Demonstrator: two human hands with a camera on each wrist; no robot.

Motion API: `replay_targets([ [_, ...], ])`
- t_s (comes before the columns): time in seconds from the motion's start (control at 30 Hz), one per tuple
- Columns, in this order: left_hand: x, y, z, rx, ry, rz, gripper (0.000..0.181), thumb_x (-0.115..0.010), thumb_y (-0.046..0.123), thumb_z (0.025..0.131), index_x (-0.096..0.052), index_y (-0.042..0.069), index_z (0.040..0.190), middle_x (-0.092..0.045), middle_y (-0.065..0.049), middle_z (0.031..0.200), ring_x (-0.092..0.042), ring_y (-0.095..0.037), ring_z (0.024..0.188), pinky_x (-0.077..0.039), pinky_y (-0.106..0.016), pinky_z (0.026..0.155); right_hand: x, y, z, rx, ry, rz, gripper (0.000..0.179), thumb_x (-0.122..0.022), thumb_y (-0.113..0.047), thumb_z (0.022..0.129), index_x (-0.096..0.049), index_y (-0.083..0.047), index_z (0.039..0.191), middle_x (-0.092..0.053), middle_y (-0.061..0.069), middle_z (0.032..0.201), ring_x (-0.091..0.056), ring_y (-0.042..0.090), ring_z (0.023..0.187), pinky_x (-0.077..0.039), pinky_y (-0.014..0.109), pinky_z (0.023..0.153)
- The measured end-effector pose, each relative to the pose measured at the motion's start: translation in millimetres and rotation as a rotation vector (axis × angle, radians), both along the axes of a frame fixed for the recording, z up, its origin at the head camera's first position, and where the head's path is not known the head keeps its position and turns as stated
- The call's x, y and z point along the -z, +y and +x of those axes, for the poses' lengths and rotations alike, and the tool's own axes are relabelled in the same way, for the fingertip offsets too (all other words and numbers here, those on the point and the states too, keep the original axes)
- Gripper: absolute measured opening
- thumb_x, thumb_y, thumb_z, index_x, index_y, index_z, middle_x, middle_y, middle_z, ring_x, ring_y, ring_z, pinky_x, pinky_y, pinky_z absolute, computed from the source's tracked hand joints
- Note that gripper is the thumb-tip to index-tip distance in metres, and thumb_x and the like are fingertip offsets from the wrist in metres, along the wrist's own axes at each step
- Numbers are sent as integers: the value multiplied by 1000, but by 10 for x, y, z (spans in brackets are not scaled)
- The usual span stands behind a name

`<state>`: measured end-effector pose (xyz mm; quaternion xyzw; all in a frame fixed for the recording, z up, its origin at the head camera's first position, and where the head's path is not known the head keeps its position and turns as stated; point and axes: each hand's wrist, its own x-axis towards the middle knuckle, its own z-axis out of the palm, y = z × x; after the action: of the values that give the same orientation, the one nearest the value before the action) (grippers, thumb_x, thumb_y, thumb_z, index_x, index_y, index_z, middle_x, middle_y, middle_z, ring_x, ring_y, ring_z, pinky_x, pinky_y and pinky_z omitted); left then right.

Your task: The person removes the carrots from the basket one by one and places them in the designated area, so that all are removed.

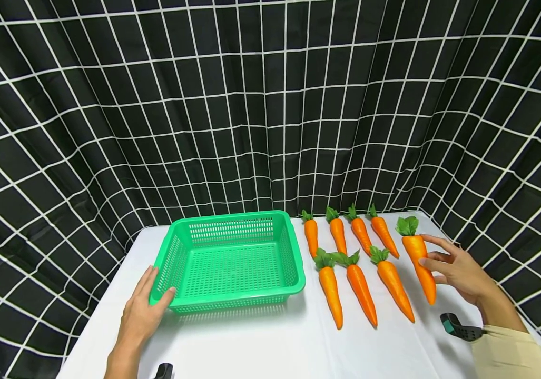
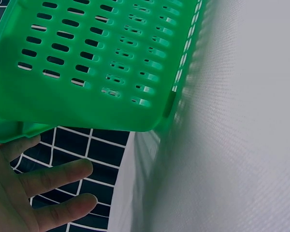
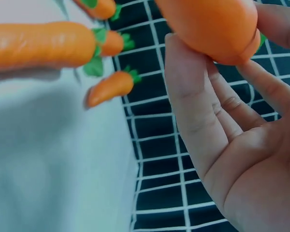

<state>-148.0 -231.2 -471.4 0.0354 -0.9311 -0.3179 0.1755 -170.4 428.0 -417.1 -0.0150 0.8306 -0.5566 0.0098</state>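
At the right side, my right hand pinches an orange carrot with a leafy green top between thumb and fingers. In the right wrist view, the thumb and fingertips press against this held carrot from both sides. My left hand rests at the front left corner of a green plastic basket, its thumb on the front rim. The left wrist view shows spread, fairly straight fingers beside the perforated basket wall. No carrot lies in the basket.
Right of the basket, several carrots lie in two rows on the white table: a back row and three in front, including the nearest to the held one. A black curtain with a white grid surrounds the table.
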Motion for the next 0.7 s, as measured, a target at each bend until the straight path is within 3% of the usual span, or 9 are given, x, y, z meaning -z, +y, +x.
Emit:
replay_targets([
  [0.17,-11,5,6,-3,-8,4,75,-58,48,92,-32,12,152,-25,-7,157,-29,-49,133,-28,-67,99,162,91,-70,-9,-49,11,68,-67,-21,93,-31,-11,150,-53,25,122,-63,16,90,-55,48,76],
  [0.37,-16,15,4,-8,-4,2,74,-59,46,92,-33,10,151,-25,-8,157,-30,-48,133,-28,-65,100,316,174,-124,0,-111,52,69,-68,-23,92,-30,-6,148,-59,20,115,-63,22,90,-54,52,77],
  [0.7,-9,17,0,-11,1,9,74,-59,47,92,-33,11,151,-26,-8,156,-30,-47,134,-28,-65,101,443,189,-160,16,-195,141,79,-70,-26,90,-24,1,148,-61,19,109,-61,27,86,-56,47,73],
])
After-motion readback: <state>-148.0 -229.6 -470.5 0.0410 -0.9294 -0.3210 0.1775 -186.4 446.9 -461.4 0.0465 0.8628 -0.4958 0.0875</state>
